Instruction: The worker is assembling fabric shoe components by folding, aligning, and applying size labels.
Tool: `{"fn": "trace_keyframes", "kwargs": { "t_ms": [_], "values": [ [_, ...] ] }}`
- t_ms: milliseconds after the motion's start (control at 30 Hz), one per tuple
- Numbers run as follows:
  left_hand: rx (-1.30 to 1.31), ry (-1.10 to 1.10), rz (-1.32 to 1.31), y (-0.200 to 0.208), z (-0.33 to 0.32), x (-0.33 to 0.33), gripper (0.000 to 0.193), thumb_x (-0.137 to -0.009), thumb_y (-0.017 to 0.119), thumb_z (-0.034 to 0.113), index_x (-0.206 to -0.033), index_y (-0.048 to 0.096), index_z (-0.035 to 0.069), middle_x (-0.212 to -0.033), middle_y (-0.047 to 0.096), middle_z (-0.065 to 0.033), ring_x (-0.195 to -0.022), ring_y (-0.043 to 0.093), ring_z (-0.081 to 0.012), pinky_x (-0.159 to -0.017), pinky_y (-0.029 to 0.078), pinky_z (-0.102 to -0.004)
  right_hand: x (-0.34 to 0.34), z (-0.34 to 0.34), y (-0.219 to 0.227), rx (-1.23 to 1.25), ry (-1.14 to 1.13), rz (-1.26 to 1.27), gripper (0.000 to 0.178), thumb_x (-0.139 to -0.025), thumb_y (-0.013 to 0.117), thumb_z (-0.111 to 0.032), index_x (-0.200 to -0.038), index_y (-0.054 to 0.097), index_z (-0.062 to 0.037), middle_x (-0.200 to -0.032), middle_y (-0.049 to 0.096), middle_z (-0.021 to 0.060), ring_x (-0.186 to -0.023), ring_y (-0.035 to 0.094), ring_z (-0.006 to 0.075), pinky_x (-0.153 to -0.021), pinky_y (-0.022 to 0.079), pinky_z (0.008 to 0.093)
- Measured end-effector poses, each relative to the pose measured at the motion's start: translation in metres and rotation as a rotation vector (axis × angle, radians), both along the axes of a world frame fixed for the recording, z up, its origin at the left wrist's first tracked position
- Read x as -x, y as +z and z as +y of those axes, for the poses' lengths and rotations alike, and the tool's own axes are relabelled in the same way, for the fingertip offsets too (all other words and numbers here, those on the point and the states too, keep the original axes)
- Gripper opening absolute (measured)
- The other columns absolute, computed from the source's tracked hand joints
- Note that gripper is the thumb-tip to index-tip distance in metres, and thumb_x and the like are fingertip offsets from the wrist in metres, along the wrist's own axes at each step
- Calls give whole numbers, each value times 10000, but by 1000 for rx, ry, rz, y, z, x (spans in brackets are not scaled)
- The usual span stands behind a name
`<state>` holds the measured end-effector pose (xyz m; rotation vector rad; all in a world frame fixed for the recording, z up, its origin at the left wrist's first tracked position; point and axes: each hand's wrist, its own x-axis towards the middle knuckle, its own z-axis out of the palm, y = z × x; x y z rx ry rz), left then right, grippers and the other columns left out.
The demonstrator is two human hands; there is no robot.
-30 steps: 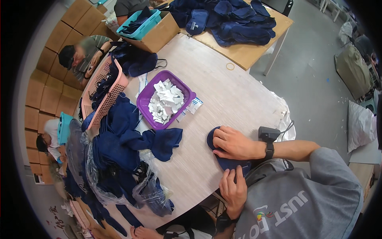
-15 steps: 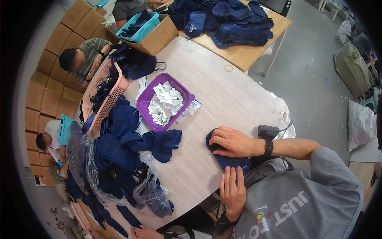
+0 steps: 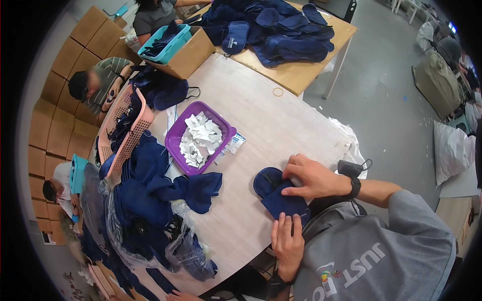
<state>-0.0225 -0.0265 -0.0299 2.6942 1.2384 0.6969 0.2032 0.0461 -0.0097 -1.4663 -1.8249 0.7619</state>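
Observation:
A navy cloth slipper (image 3: 282,200) lies flat at the table's near right edge, its rounded dark-lined end pointing away from me. My right hand (image 3: 317,176) rests over its right side. The thumb is on the navy cloth, spread apart from the bent fingers, which touch near the rounded end; their undersides are hidden. My left hand (image 3: 287,246) lies at the slipper's near end, its outstretched fingertips touching the cloth. Neither hand visibly grips anything.
A purple basin (image 3: 175,134) of white paper scraps stands mid-table. Left are a pink basket (image 3: 133,135) and navy cloth pieces (image 3: 143,195) with clear plastic. A cardboard box (image 3: 193,55) holds a blue basket (image 3: 168,47). Navy pieces cover the far table. Other people sit at left.
My right hand has slid right, off the slipper's rounded end, and its thumb has parted from the fingers, baring the dark lining. My left fingers stay at the near end. The view has shifted slightly.

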Motion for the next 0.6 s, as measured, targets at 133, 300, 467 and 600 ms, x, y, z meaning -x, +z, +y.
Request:
{"fn": "trace_keyframes", "kwargs": {
  "t_ms": [133,300,467,600],
  "values": [
    [2,4,-27,-6,-3,-1,251,-943,636,26,-1167,734,85,-1128,716,-102,-1194,693,-287,-1072,510,-431,-3,5,-3,31,63,-41,390,-902,799,-397,-991,650,-48,-1016,572,131,-1022,565,323,-869,488,408],
    [-32,10,-73,-14,-6,1,283,-939,651,19,-1197,740,94,-1191,688,-116,-1197,686,-300,-1038,526,-439,-11,12,-4,118,124,2,384,-880,805,-379,-878,612,-47,-957,589,111,-981,599,305,-816,499,418],
    [-5,-20,-95,-13,-4,4,290,-919,732,113,-1207,737,82,-1202,686,-122,-1218,662,-314,-1062,490,-478,-9,15,3,171,107,56,359,-891,795,-357,-896,623,-42,-876,625,100,-930,627,311,-795,506,424],
    [178,-25,-292,1,-1,2,391,-880,805,197,-1235,717,59,-1224,684,-138,-1233,638,-341,-1083,456,-515,-5,17,10,190,119,27,363,-913,771,-374,-944,655,-32,-851,653,98,-929,642,318,-790,517,430]
  ]
}}
